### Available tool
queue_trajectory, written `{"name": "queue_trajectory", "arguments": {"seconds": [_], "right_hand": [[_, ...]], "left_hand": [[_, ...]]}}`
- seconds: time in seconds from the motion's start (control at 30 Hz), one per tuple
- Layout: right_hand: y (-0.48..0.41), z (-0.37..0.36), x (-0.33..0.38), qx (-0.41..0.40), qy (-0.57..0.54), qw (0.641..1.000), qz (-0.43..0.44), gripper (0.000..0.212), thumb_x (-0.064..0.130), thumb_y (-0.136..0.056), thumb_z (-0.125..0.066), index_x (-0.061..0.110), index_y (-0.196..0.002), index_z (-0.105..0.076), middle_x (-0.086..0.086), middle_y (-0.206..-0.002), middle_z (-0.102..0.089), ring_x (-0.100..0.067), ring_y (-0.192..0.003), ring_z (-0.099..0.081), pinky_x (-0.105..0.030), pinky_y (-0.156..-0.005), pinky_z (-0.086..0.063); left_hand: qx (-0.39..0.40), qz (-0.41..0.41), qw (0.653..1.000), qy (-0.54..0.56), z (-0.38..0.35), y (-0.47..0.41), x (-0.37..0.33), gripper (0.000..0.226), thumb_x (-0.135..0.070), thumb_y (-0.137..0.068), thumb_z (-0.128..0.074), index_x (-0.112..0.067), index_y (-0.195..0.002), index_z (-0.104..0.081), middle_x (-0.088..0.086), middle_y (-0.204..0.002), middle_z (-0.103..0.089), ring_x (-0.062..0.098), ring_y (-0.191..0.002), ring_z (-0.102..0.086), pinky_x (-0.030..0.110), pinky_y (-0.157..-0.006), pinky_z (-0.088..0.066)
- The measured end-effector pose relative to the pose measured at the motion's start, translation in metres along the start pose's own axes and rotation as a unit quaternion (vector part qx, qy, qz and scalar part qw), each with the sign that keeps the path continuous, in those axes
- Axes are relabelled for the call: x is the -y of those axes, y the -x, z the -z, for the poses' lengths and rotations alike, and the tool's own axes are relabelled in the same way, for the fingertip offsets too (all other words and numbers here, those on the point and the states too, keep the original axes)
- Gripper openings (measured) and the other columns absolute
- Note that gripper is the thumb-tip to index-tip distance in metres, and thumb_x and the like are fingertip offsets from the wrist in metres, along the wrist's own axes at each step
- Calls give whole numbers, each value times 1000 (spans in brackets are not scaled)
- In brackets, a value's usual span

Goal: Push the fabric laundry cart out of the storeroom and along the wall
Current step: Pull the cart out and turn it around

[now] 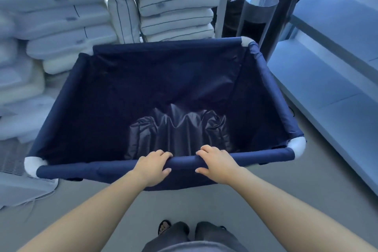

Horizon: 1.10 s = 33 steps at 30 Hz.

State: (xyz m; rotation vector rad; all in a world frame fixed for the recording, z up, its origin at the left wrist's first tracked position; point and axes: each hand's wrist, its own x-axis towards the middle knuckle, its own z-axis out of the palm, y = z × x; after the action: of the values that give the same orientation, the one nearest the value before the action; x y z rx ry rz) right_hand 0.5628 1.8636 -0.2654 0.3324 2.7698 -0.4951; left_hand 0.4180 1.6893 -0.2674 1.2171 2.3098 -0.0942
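With the left hand (153, 166) and right hand (215, 163) both wrapped tight around the near rail of the empty cart (163, 96) dead ahead, a straight shove risks ramming the stacked pillows (176, 4) at twelve o'clock.

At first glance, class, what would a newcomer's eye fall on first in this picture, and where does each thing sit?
The navy cart fills the middle of the view, open-topped, with only crumpled dark lining at its bottom. Both hands, left and right, grip its near rail side by side. Behind and to the left stand tall stacks of white pillows, with a dark cylinder bin at the far right corner.
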Motion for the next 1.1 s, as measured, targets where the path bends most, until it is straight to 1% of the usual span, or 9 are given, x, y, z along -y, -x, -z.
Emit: {"name": "queue_trajectory", "arguments": {"seconds": [0.13,0.27,0.43,0.53,0.67,0.8,0.9,1.1], "right_hand": [[-15,-7,30,10,8,1000,3,50,48,-92,-48,19,-132,-40,1,-132,-43,-22,-116,-46,-39,-96,-39],[-28,-14,54,25,21,999,-11,50,48,-92,-47,16,-130,-40,0,-133,-44,-23,-117,-46,-41,-97,-38],[-45,-19,74,26,22,999,-27,49,47,-93,-46,17,-131,-40,0,-133,-44,-23,-117,-46,-41,-97,-38],[-51,-27,80,25,26,998,-50,46,45,-94,-44,19,-132,-38,1,-133,-44,-22,-117,-46,-41,-98,-34],[-54,-38,79,0,25,997,-77,44,45,-95,-42,23,-132,-38,4,-130,-46,-19,-118,-44,-40,-102,-28],[-54,-47,78,-3,21,996,-86,43,46,-96,-38,25,-133,-35,5,-130,-46,-18,-121,-42,-42,-106,-22],[-54,-49,78,-3,17,996,-91,42,46,-96,-37,25,-133,-35,5,-129,-45,-19,-120,-41,-42,-107,-20],[-54,-49,77,-5,11,996,-89,41,46,-96,-37,26,-132,-35,6,-128,-45,-18,-119,-41,-41,-107,-19]], "left_hand": [[-19,-8,1000,-6,-5,13,27,49,-39,-93,-45,-30,-139,-30,-5,-136,-44,19,-120,-45,39,-96,-41],[-24,4,1000,-14,-5,22,57,48,-38,-93,-44,-30,-138,-30,-4,-136,-45,20,-120,-45,40,-98,-40],[-2,18,1000,-24,-3,27,95,45,-36,-94,-44,-27,-136,-34,-2,-134,-46,21,-120,-45,41,-99,-38],[8,11,1000,-19,-4,29,113,45,-35,-93,-46,-29,-136,-33,-3,-133,-46,21,-120,-45,39,-99,-37],[-6,-16,1000,-13,-7,30,122,43,-32,-94,-45,-33,-135,-34,-4,-132,-48,20,-118,-47,38,-98,-38],[-9,-35,999,-10,-10,26,129,41,-33,-95,-45,-33,-135,-33,-4,-130,-49,20,-117,-47,39,-97,-38],[-10,-42,999,-12,-14,24,132,42,-33,-97,-42,-34,-136,-30,-4,-130,-50,21,-116,-47,39,-98,-36],[-64,-33,996,-59,-28,27,130,44,-33,-98,-40,-31,-139,-25,-4,-128,-48,21,-113,-47,36,-97,-33]]}}
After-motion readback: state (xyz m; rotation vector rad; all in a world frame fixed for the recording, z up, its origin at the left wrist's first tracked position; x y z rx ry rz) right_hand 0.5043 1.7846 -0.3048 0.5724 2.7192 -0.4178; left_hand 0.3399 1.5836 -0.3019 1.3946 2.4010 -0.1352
